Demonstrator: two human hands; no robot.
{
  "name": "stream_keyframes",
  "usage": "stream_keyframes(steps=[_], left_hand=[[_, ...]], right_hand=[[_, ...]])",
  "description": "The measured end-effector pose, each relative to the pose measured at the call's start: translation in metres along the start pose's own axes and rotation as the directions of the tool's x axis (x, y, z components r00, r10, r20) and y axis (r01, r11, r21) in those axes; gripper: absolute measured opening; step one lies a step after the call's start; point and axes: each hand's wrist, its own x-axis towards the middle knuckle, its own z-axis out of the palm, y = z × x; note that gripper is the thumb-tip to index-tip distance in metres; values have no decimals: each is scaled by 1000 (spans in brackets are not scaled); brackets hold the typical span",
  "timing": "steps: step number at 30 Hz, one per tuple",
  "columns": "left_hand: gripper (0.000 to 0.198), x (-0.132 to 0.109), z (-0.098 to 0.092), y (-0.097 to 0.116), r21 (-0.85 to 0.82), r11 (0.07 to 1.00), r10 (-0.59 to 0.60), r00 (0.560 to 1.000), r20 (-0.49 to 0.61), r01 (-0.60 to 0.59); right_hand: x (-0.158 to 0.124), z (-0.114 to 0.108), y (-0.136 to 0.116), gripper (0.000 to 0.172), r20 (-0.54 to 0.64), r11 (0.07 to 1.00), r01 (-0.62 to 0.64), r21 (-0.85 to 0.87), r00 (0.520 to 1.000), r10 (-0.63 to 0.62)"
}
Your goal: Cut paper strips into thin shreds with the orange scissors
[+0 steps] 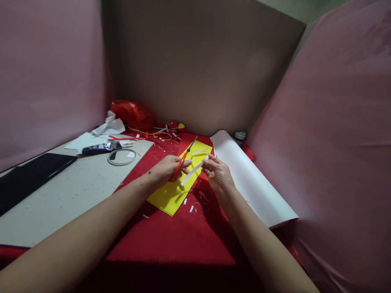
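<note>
Gripping orange scissors [182, 163] by the handles, the left hand [172, 169] is over a ribbed yellow sheet [166, 200] in the head view, blades pointing away from the person. The right hand [217, 171] pinches one end of a white strip [192, 173], which slants down toward the left fingers, above the sheet. Another narrow strip [200, 152] is just beyond it.

Held at one end only, the white strip could swing or bend, so a cut might run crooked; with the left fingers close, a slip of the blades could nick skin. Small scraps [191, 209] on the red cloth [171, 240] could stick to the work.

The left fingers inside the handle loops are partly hidden, the pinched end is covered by fingertips, and both forearms run out of the picture.
</note>
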Motion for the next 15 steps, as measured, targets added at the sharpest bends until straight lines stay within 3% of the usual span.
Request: stream_keyframes(steps=[4,7,11,15], left_hand=[[27,0,-2,-2,127,992,12,998,60,-19],[32,0,0,-4,212,977,9,1000,1,-9],[30,1,3,-4,163,986,28,999,-19,-25],[27,0,6,-1,129,991,50,996,-69,-40]], right_hand=[[2,-3,-4,40,-20,994,107,16,994,-107],[4,-4,-7,39,-25,987,160,31,987,-159],[6,-4,-10,39,-38,978,205,36,978,-204],[2,-6,-5,27,-44,992,120,42,992,-118]])
